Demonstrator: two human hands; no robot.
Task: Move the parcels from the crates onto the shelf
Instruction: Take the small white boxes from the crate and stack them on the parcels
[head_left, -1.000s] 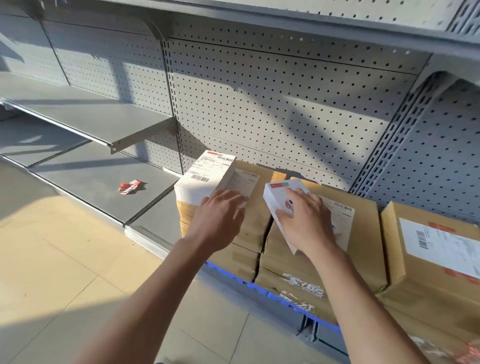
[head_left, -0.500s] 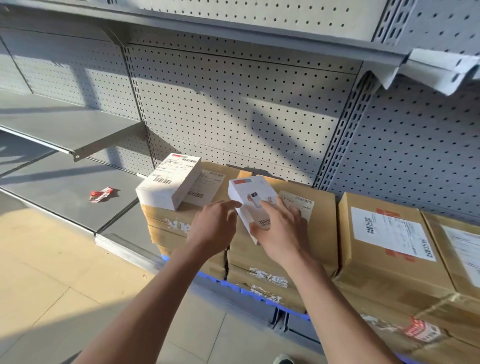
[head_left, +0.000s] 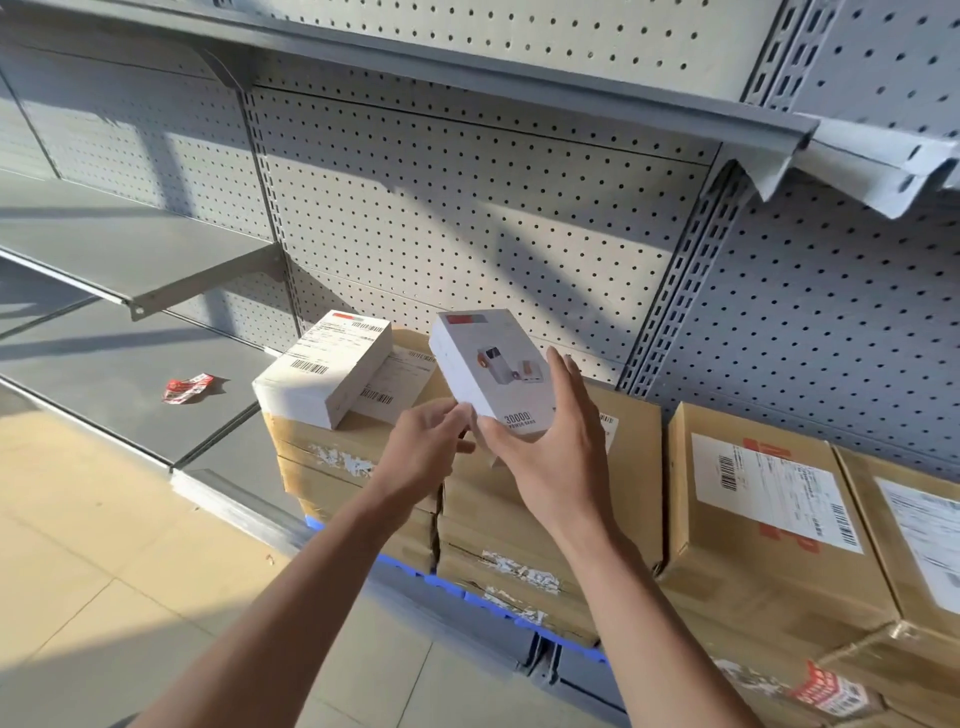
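**Fingers on white box: placement step**

Fingers (head_left: 563, 374) of the right hand (head_left: 550, 457) lie straight along the right side of the white box (head_left: 488, 369), thumb under its lower edge; the left hand (head_left: 423, 457) pinches the lower-left corner. The box is held tilted, above the brown cartons (head_left: 550, 519), clear of them.

- Item 1: second box (head_left: 324, 371), lying flat on the left carton, label up.
- Item 2: shelf (head_left: 124, 260), grey, upper left.
- Item 3: red scrap (head_left: 187, 387) on the lower deck.

Handling advice: keep both hands on until the box is level, lower it flat onto the carton beside item 1, then release; a one-corner landing could tip it off the edge.
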